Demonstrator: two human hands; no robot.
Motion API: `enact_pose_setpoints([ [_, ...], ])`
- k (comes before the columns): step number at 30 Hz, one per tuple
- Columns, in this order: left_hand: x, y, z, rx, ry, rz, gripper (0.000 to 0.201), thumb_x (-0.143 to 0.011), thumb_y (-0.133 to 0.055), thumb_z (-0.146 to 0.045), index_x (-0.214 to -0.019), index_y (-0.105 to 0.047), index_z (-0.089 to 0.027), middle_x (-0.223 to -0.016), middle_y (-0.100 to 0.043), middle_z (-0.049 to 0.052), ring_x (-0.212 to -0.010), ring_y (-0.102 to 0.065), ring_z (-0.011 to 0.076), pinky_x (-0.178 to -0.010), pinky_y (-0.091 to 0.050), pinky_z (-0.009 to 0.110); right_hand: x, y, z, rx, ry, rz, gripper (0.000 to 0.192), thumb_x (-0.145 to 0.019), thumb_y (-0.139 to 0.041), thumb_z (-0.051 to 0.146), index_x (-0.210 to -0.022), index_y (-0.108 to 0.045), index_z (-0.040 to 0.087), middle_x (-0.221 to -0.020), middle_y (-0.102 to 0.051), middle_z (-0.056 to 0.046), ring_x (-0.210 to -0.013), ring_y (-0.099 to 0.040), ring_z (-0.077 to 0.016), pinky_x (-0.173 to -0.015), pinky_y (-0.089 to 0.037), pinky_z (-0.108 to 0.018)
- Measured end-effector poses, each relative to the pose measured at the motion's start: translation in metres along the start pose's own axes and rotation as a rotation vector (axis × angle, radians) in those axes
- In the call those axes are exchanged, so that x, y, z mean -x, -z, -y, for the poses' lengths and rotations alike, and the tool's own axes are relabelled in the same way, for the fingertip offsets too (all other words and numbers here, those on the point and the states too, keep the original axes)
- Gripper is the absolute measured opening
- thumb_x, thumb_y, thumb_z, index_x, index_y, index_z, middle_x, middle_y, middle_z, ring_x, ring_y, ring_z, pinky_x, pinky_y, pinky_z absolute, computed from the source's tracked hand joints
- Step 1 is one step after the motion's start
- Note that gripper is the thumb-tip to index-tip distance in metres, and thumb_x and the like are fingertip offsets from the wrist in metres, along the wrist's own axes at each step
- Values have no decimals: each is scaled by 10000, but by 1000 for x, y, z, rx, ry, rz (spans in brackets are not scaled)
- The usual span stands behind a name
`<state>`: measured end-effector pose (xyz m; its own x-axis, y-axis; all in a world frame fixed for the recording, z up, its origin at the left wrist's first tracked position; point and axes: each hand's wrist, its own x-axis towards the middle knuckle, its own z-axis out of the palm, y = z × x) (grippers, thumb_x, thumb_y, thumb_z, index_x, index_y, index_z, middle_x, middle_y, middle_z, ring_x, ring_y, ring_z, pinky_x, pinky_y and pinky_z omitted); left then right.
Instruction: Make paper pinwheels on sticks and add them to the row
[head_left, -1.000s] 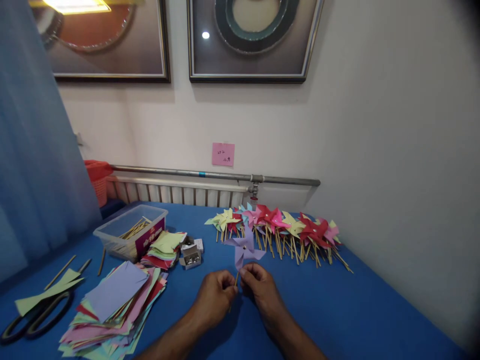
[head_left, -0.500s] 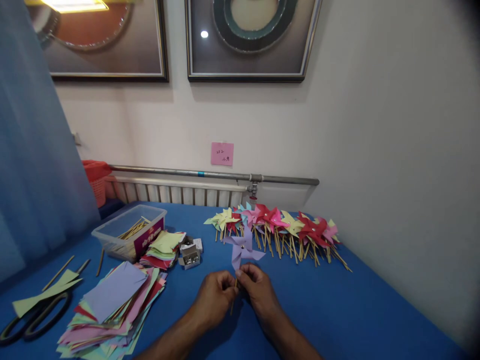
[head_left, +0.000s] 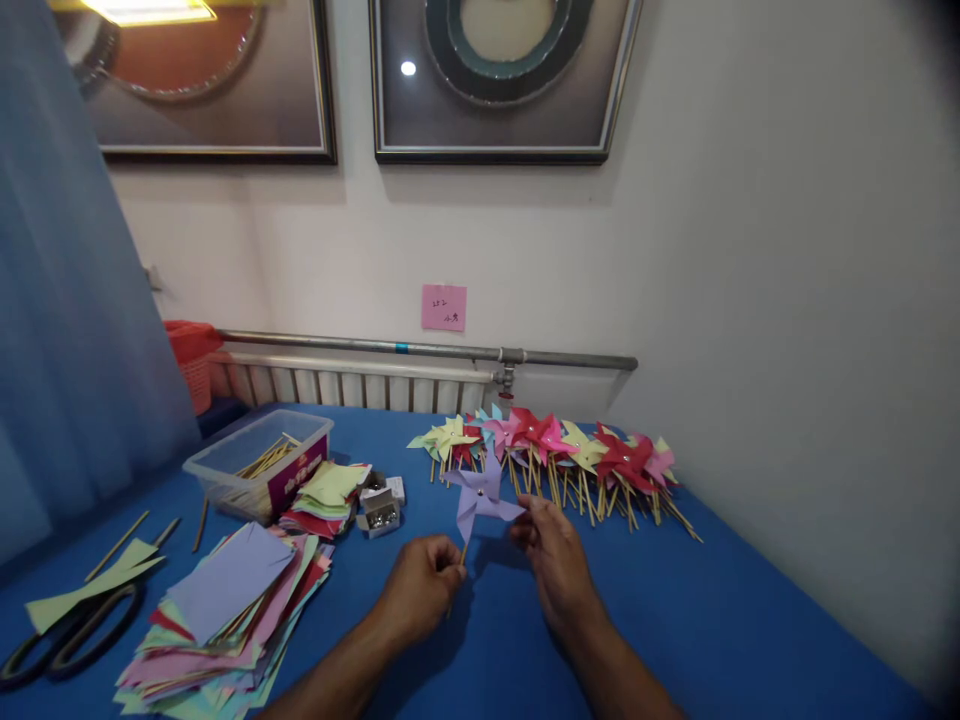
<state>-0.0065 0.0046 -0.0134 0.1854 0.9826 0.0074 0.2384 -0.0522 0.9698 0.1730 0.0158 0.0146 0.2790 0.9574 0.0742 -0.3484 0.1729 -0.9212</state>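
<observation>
Pinching the stick low, the left hand [head_left: 420, 585] holds a purple pinwheel [head_left: 480, 493] above the tabletop [head_left: 712, 620]; the right hand [head_left: 551, 550], fingers loose, touches one vane. Light, crushable paper: best gripped by the stick.

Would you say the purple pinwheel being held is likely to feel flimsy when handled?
Probably: the purple pinwheel has thin folded paper vanes that would likely crease under pressure. Its slim wooden stick, pinched by the left hand, looks stiffer. It seems very light; the right hand merely fingers a vane.
</observation>
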Motion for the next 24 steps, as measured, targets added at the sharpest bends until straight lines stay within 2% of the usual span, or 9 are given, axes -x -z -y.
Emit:
enact_pose_setpoints([
  [3,1,-1,0,-22,13,15,93,-725,-566,-236,-665,-505,-201,-534,-459,-59,-472,-442,103,-483,-315,224,-4,3,3,29,-5,3,378,-653,-814,540,-726,-665,200,-572,-580,39,-571,-543,-139,-583,-439,-258],
  [6,2,-2,-1,-36,18,-5,70,-726,-555,-219,-669,-522,-195,-538,-463,-53,-479,-445,105,-486,-307,226,-5,4,1,77,-9,27,354,-628,-823,489,-626,-613,205,-555,-565,46,-556,-521,-131,-582,-421,-258],
  [11,3,1,-8,-39,0,-43,71,-722,-561,-216,-661,-534,-191,-554,-473,-42,-506,-438,112,-491,-315,231,-1,2,-6,186,-25,83,333,-663,-766,492,-623,-601,205,-556,-569,37,-545,-513,-136,-531,-367,-250],
  [16,5,2,-14,-59,-1,-39,57,-723,-548,-209,-671,-541,-188,-558,-492,-37,-506,-455,116,-498,-325,236,9,-4,-17,245,-69,201,330,-709,-730,499,-661,-586,207,-538,-561,42,-491,-454,-114,-481,-317,-237],
  [24,6,-4,-11,-66,-36,-38,55,-714,-545,-207,-671,-560,-176,-549,-475,-44,-506,-433,102,-497,-300,224,14,-13,-33,296,-61,302,398,-692,-744,564,-661,-570,207,-512,-531,54,-464,-414,-103,-476,-325,-242],
])
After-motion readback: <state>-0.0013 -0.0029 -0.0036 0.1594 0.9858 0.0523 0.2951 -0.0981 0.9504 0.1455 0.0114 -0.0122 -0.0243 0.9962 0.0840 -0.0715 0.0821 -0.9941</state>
